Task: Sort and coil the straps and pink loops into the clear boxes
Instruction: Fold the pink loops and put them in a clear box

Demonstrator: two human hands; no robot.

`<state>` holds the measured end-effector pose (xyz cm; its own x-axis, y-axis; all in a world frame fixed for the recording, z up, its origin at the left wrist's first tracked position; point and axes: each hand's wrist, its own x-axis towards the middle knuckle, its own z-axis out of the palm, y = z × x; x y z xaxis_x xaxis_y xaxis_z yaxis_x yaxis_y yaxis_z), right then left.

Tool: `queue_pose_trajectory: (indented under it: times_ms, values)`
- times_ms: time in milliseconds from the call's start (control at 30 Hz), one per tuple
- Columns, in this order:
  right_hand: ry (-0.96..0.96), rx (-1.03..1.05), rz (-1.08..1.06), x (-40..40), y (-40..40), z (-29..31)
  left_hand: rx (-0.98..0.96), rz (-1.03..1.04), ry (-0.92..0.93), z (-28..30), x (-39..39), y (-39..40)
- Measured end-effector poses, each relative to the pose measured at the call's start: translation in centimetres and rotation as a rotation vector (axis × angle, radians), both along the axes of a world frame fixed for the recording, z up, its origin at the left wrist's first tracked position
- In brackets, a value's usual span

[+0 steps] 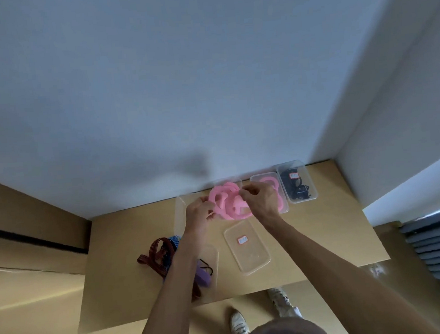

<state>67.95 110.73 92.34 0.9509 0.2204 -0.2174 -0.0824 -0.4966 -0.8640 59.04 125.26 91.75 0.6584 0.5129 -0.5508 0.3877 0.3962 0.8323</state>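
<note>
A tangle of pink loops (228, 203) hangs between my two hands above the far side of the table. My left hand (197, 214) grips its left edge and my right hand (260, 202) pinches its right edge. Behind my right hand a clear box (283, 206) holds more pink loops (269, 182). To its right, another clear box (311, 185) holds black straps (296, 188). A clear box with a red label (247, 247) lies near the middle. Brown and blue straps (161, 254) lie in a heap at the left, partly hidden by my left forearm.
A clear box (213, 268) under my left forearm holds a purple item (204, 278) and a thin black cord. Another clear box (178, 210) stands behind my left hand. The wooden table (325, 232) meets a wall at the back and right. My shoes (238, 325) show below its front edge.
</note>
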Motion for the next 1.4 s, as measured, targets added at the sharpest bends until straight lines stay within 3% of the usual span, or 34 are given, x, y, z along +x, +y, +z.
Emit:
queue_pose_trajectory:
  times_ms: [233,567,667,900,1067,1267,1400]
  values:
    - [-0.098,0.055,-0.022,-0.2,-0.1,4.8,0.065,-0.29,-0.123,4.8,0.6,-1.1]
    - [-0.091,0.135,0.058,-1.0,-1.5,5.9,0.345,-0.206,-0.033,4.8,1.1,-4.3]
    - [-0.068,0.142,0.067,-0.1,-2.0,6.5,0.348,-0.159,-0.017,5.6,1.7,-5.1]
    - [-0.11,0.009,0.102,1.9,-2.5,8.0,0.444,-0.11,-0.035,9.1,3.9,-6.8]
    - [-0.057,0.215,0.142,1.7,-3.5,9.2,0.554,-0.063,-0.085,10.7,5.3,-7.9]
    - [-0.178,0.271,0.142,2.5,-5.0,10.4,0.591,-0.026,-0.058,10.7,5.3,-8.5]
    - [-0.082,0.23,0.26,2.7,-5.6,11.5,0.69,0.035,-0.047,10.9,4.7,-8.7]
